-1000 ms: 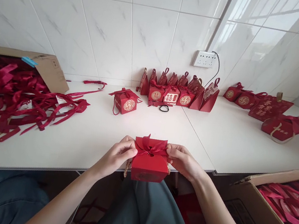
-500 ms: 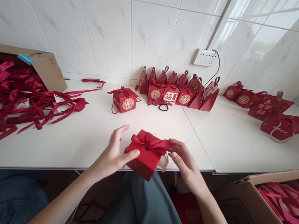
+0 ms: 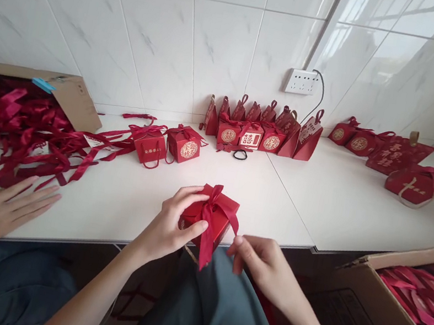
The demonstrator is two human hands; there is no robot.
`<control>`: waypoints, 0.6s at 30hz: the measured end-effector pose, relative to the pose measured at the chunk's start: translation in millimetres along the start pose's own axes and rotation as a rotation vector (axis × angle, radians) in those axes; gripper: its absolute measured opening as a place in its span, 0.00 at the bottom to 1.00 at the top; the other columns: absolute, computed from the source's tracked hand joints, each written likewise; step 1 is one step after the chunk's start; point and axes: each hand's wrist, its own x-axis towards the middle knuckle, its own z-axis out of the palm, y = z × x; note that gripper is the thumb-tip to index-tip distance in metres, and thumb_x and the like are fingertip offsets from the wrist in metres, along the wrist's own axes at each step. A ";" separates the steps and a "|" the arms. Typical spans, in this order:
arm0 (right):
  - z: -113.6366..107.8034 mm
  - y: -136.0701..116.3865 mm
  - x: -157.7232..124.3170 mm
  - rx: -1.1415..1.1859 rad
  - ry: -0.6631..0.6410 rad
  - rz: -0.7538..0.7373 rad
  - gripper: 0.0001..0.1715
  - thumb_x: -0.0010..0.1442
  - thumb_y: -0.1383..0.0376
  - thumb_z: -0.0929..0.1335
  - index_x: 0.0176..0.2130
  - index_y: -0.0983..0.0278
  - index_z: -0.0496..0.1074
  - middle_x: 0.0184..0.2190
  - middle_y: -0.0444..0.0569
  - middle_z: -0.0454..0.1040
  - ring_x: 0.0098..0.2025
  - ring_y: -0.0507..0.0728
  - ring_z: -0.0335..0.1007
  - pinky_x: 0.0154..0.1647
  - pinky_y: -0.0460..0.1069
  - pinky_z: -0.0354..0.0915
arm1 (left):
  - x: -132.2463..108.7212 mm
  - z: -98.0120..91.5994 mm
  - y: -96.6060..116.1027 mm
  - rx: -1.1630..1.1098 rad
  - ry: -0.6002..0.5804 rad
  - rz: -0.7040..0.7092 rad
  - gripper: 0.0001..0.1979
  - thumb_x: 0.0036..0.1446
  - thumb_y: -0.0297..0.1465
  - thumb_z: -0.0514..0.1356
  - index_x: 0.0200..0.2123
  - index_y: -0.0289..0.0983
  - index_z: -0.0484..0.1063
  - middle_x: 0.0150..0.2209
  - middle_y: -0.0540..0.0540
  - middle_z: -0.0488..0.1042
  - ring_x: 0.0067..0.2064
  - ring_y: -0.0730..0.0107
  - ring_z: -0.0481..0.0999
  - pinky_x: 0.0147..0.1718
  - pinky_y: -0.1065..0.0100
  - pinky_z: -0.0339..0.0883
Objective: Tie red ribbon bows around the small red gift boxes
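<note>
While the red box (image 3: 221, 225) sat over the lap at the front edge of the white table (image 3: 277, 204), a red ribbon (image 3: 208, 239) lay knotted across its lid, one tail trailing toward six o'clock and the other toward four. The left hand (image 3: 167, 228) cupped the box from eight o'clock, fingers over the back corner and thumb on the lid; the right hand (image 3: 257, 256), at four, had thumb and forefinger pinched together on the nearer tail's end. Working the bow well seemed to call for a firm left hold without denting the card, a gentle, even draw on each tail, and satin kept flat rather than twisted. Taking twelve as the wall, two small boxes (image 3: 150, 146) stood at ten to eleven, a black band (image 3: 240, 155) lay near twelve, and a row of boxes (image 3: 274, 139) lined up behind it. At nine a tangled ribbon heap (image 3: 6, 117) spilled from a carton, another person's hand (image 3: 7, 209) spread open beside it. More boxes stood at two, an open carton (image 3: 375, 263) of red pieces at three, and a socket strip (image 3: 301, 82) hung on the marbled tile wall (image 3: 147, 32).
</note>
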 end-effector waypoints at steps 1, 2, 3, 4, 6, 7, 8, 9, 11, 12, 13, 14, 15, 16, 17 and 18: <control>6.9 -1.2 -2.6 0.028 -0.062 0.040 0.31 0.59 0.43 0.59 0.25 0.65 0.71 0.18 0.46 0.72 0.19 0.51 0.64 0.22 0.45 0.59 | 1.6 -1.5 -1.1 -0.001 -0.030 0.015 0.22 0.56 0.41 0.56 0.52 0.42 0.65 0.60 0.43 0.59 0.62 0.55 0.58 0.61 0.55 0.52; 14.2 -1.9 -4.8 0.072 -0.118 0.078 0.31 0.58 0.43 0.60 0.25 0.66 0.71 0.17 0.47 0.73 0.18 0.51 0.66 0.21 0.45 0.60 | 2.8 -2.7 -2.6 0.000 -0.058 0.026 0.23 0.55 0.41 0.56 0.54 0.42 0.65 0.61 0.43 0.58 0.63 0.54 0.57 0.61 0.54 0.51; 21.7 -2.4 -6.2 0.121 -0.163 0.110 0.30 0.58 0.43 0.61 0.25 0.66 0.70 0.18 0.48 0.74 0.18 0.52 0.67 0.21 0.45 0.61 | 3.5 -3.6 -4.0 -0.001 -0.078 0.036 0.24 0.55 0.41 0.57 0.54 0.42 0.65 0.62 0.43 0.58 0.63 0.53 0.56 0.62 0.53 0.50; 29.0 -2.6 -6.8 0.168 -0.196 0.129 0.30 0.57 0.43 0.62 0.25 0.66 0.69 0.18 0.49 0.75 0.18 0.52 0.69 0.20 0.45 0.61 | 3.7 -4.0 -5.3 -0.010 -0.089 0.045 0.24 0.55 0.41 0.58 0.54 0.42 0.65 0.62 0.43 0.57 0.63 0.52 0.55 0.62 0.52 0.50; 41.2 -2.8 -5.6 0.239 -0.206 0.122 0.29 0.57 0.43 0.62 0.23 0.65 0.66 0.19 0.49 0.75 0.18 0.52 0.69 0.19 0.44 0.61 | 3.0 -3.9 -7.1 -0.054 -0.097 0.058 0.24 0.54 0.41 0.58 0.54 0.42 0.66 0.63 0.44 0.57 0.64 0.52 0.55 0.61 0.53 0.51; 45.3 -3.1 -4.1 0.262 -0.185 0.100 0.29 0.58 0.44 0.61 0.23 0.65 0.65 0.19 0.49 0.75 0.17 0.52 0.69 0.18 0.44 0.61 | 2.4 -3.6 -7.7 -0.083 -0.100 0.059 0.24 0.54 0.41 0.59 0.54 0.42 0.66 0.63 0.44 0.57 0.64 0.52 0.55 0.61 0.54 0.52; 47.4 -3.6 -2.5 0.279 -0.155 0.071 0.29 0.59 0.44 0.61 0.24 0.65 0.66 0.19 0.49 0.75 0.17 0.52 0.69 0.19 0.44 0.61 | 1.8 -3.4 -8.3 -0.111 -0.104 0.057 0.23 0.54 0.41 0.59 0.53 0.42 0.67 0.63 0.44 0.56 0.64 0.53 0.55 0.61 0.55 0.53; 47.4 -4.2 -1.0 0.291 -0.123 0.038 0.29 0.59 0.45 0.60 0.24 0.65 0.67 0.18 0.48 0.75 0.17 0.51 0.68 0.19 0.44 0.61 | 1.5 -3.3 -9.0 -0.136 -0.110 0.052 0.22 0.54 0.40 0.59 0.53 0.42 0.67 0.63 0.45 0.56 0.64 0.54 0.54 0.61 0.56 0.53; 41.4 -5.2 0.9 0.295 -0.085 -0.021 0.29 0.60 0.46 0.60 0.25 0.65 0.70 0.17 0.47 0.74 0.18 0.51 0.67 0.23 0.45 0.62 | 1.8 -4.0 -11.6 -0.178 -0.126 0.039 0.21 0.55 0.40 0.59 0.52 0.43 0.68 0.64 0.46 0.56 0.65 0.55 0.53 0.61 0.57 0.53; 36.0 -5.1 1.0 0.295 -0.081 -0.041 0.29 0.61 0.47 0.60 0.25 0.65 0.71 0.16 0.46 0.73 0.18 0.51 0.66 0.25 0.46 0.63 | 2.6 -4.7 -13.5 -0.203 -0.132 0.036 0.20 0.54 0.39 0.59 0.51 0.43 0.68 0.63 0.46 0.56 0.65 0.55 0.54 0.62 0.56 0.52; 29.7 -4.4 0.7 0.301 -0.081 -0.050 0.29 0.61 0.47 0.61 0.24 0.65 0.71 0.14 0.45 0.71 0.18 0.50 0.64 0.27 0.46 0.63 | 3.7 -5.6 -15.8 -0.239 -0.137 0.034 0.18 0.54 0.39 0.59 0.49 0.43 0.70 0.63 0.45 0.57 0.64 0.55 0.54 0.61 0.56 0.52; 23.0 -2.9 -0.1 0.316 -0.078 -0.049 0.28 0.61 0.48 0.61 0.23 0.65 0.71 0.12 0.44 0.69 0.17 0.50 0.62 0.29 0.47 0.62 | 5.1 -6.6 -18.2 -0.288 -0.142 0.031 0.16 0.54 0.38 0.60 0.46 0.42 0.71 0.63 0.45 0.58 0.64 0.54 0.55 0.61 0.55 0.53; 16.7 -0.6 -1.0 0.345 -0.077 -0.038 0.28 0.61 0.48 0.61 0.22 0.65 0.71 0.11 0.43 0.67 0.16 0.49 0.60 0.29 0.47 0.61 | 6.7 -7.6 -20.7 -0.347 -0.149 0.025 0.13 0.54 0.37 0.60 0.43 0.41 0.72 0.62 0.44 0.59 0.63 0.54 0.57 0.60 0.55 0.54; 11.0 2.3 -2.1 0.382 -0.079 -0.020 0.27 0.61 0.48 0.62 0.23 0.65 0.71 0.10 0.41 0.65 0.15 0.48 0.58 0.29 0.47 0.60 | 8.4 -8.4 -23.0 -0.411 -0.157 0.016 0.11 0.54 0.37 0.60 0.40 0.40 0.72 0.62 0.43 0.60 0.63 0.53 0.58 0.59 0.54 0.56; 6.5 5.5 -3.1 0.415 -0.081 -0.001 0.26 0.60 0.49 0.62 0.23 0.64 0.70 0.09 0.40 0.64 0.13 0.48 0.56 0.28 0.47 0.59 | 10.0 -9.1 -25.0 -0.471 -0.163 0.003 0.09 0.53 0.36 0.60 0.37 0.39 0.72 0.61 0.42 0.61 0.62 0.52 0.59 0.58 0.54 0.57; 3.4 8.8 -4.0 0.432 -0.085 0.013 0.26 0.60 0.49 0.63 0.23 0.64 0.70 0.09 0.39 0.63 0.13 0.47 0.55 0.27 0.47 0.58 | 11.5 -9.5 -26.6 -0.517 -0.164 -0.013 0.08 0.53 0.36 0.60 0.35 0.38 0.72 0.61 0.41 0.62 0.61 0.52 0.61 0.57 0.54 0.58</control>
